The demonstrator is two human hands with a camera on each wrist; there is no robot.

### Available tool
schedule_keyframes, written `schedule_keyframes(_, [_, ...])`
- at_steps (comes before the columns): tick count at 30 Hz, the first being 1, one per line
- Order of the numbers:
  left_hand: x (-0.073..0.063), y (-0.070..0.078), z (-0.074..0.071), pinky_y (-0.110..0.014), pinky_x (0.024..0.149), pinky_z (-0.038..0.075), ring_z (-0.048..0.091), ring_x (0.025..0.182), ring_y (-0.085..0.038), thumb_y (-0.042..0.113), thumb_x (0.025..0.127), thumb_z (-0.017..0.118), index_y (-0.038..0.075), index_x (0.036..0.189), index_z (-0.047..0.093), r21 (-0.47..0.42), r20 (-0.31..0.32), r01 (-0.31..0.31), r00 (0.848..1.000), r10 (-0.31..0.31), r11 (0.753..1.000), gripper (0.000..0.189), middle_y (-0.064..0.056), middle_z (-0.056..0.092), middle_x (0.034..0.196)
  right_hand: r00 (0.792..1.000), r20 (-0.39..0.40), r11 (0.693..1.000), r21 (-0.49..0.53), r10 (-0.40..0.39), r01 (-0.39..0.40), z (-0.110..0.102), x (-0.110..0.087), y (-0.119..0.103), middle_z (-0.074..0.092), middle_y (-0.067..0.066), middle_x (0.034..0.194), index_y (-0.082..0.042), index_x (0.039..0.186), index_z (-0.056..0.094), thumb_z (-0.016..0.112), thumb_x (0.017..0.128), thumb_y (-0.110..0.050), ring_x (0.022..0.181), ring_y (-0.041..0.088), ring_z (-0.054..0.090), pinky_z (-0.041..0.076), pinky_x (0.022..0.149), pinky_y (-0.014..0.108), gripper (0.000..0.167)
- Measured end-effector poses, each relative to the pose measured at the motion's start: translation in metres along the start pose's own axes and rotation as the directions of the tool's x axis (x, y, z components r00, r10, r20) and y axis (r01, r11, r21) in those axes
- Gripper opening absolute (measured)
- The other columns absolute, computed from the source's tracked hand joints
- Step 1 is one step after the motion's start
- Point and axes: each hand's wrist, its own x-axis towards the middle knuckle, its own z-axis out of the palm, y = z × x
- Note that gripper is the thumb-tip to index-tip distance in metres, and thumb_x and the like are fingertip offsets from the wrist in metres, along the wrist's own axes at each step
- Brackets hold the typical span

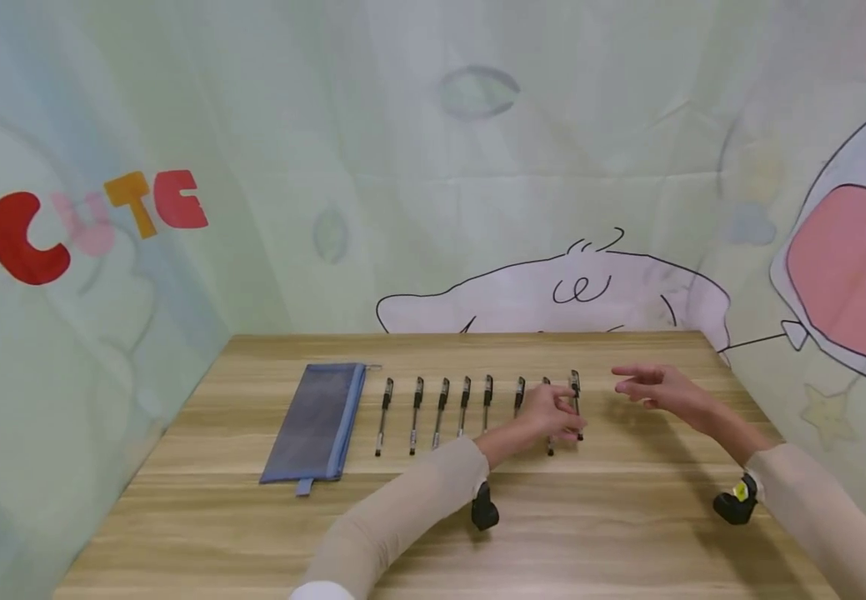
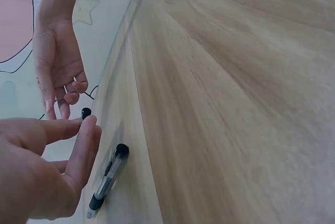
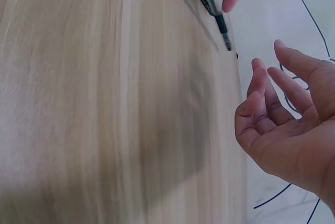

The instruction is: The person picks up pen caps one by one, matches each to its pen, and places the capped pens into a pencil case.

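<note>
Between thumb and fingers, my left hand [image 1: 550,410] pinches a clear-barrelled pen [image 1: 575,382] with a black cap, at the right end of a row of several alike pens. In the left wrist view only the dark end of this pen [image 2: 86,112] shows past the fingertips. Just beside it another pen [image 2: 109,179] lies on the table, partly covered by the left hand in the head view. To the right of the row, my right hand [image 1: 661,390] hovers above the table with its fingers loosely extended and nothing in them.
A blue mesh zip pouch [image 1: 308,425] lies flat left of the pens, its zip along the right side. The wooden table [image 1: 237,533] ends at the back against a printed curtain [image 1: 290,233]. Black wrist cameras hang under both sleeves.
</note>
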Motion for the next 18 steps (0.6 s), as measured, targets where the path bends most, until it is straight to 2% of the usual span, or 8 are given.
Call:
schedule_keyframes(5, [0.002,0.001,0.009,-0.025,0.058,0.063,0.076,0.067,-0.021,0.000,0.085,0.080,0.005,0.133,0.067,0.134,0.000,-0.005,1.000,0.005,0.991,0.049,-0.004,0.073,0.082,1.000,-0.001,1.000,-0.024,0.012,-0.012,-0.006,-0.005,0.006,0.054,0.030,0.146,0.006,0.152,0.041,0.059,0.105,-0.033,0.118,0.026,0.058,0.055,0.090,0.031,0.063])
schedule_keyframes(10, [0.001,-0.002,0.013,-0.022,0.056,0.061,0.073,0.063,-0.017,0.000,0.085,0.080,0.001,0.138,0.062,0.215,0.036,-0.065,0.998,0.059,0.974,0.056,-0.002,0.071,0.082,0.999,-0.008,1.000,0.001,0.031,-0.031,-0.006,-0.009,0.010,0.056,0.028,0.144,0.006,0.151,0.041,0.060,0.104,-0.034,0.111,0.018,0.058,0.056,0.089,0.029,0.064])
schedule_keyframes(13, [0.002,-0.005,0.015,-0.020,0.055,0.061,0.074,0.063,-0.017,0.000,0.086,0.079,-0.002,0.140,0.058,0.261,0.072,-0.112,0.993,0.097,0.959,0.058,-0.005,0.073,0.083,0.999,-0.012,0.999,0.027,0.033,-0.033,-0.005,-0.009,0.012,0.060,0.021,0.140,0.006,0.151,0.042,0.061,0.104,-0.032,0.106,0.013,0.058,0.055,0.086,0.027,0.064])
schedule_keyframes(18, [0.002,-0.007,0.016,-0.018,0.054,0.060,0.073,0.060,-0.018,-0.003,0.086,0.078,-0.005,0.140,0.057,0.326,0.106,-0.170,0.984,0.143,0.930,0.059,-0.008,0.073,0.078,1.000,0.010,0.997,0.076,0.022,-0.023,-0.006,-0.010,0.013,0.066,0.002,0.129,0.007,0.151,0.041,0.059,0.105,-0.029,0.102,0.010,0.056,0.054,0.081,0.026,0.061])
